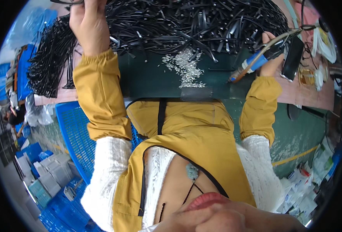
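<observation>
A large heap of narrow, glossy black strips (pixel 198 23) covers the far part of the table. My left hand (pixel 89 25) is at the heap's left side, its fingers pinched on a black strip (pixel 64 2) at the top edge of the view, where the fingertips are cut off. My right hand (pixel 272 63) is wrapped round a blue and black screwdriver-like power tool (pixel 256 61) with a cord, its thin tip pointing left over the dark green mat (pixel 147 77). Small silver metal pieces (pixel 190 69), perhaps screws, lie scattered on the mat between my hands.
A bundle of black strips (pixel 47 69) hangs over the table's left edge. A black flat object (pixel 293 58) and clear containers (pixel 310 77) are on the right. A blue basket (pixel 76 131) stands below the table, left of my lap. Bins and bags fill the floor's sides.
</observation>
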Demonstrator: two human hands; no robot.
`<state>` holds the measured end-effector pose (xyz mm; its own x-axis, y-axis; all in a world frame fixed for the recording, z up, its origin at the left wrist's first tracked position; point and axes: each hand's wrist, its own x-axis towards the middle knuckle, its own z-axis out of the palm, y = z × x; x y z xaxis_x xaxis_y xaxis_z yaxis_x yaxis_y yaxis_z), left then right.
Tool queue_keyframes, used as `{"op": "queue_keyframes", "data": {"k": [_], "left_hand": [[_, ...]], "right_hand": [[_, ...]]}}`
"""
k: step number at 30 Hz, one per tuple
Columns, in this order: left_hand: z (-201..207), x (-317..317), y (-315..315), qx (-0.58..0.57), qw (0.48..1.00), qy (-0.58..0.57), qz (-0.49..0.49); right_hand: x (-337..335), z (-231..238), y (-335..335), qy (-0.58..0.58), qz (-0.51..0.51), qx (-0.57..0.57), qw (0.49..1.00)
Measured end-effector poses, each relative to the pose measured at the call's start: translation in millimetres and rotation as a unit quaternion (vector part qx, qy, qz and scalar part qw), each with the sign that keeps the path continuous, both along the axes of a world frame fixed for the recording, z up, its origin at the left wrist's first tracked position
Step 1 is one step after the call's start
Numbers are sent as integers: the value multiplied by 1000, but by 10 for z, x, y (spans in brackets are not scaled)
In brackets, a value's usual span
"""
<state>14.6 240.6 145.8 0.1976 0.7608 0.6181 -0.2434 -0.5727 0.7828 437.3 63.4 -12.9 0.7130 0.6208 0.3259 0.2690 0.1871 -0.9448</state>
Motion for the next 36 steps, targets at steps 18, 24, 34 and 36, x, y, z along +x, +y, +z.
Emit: {"op": "queue_keyframes", "data": {"k": [18, 24, 34, 36], "left_hand": [[-1068, 183, -759, -64, 846, 494, 190], [-657, -238, 43, 66, 806, 526, 264], [-1130, -36, -530, 26, 812, 510, 284], [-984, -71, -579, 34, 839, 474, 264]], "right_hand": [[-1323, 440, -1387, 78, 176, 311, 931], [-1830, 128, -1138, -37, 251, 119, 960], [-1882, -13, -997, -120, 296, 30, 947], [-1874, 24, -956, -122, 321, 59, 937]]}}
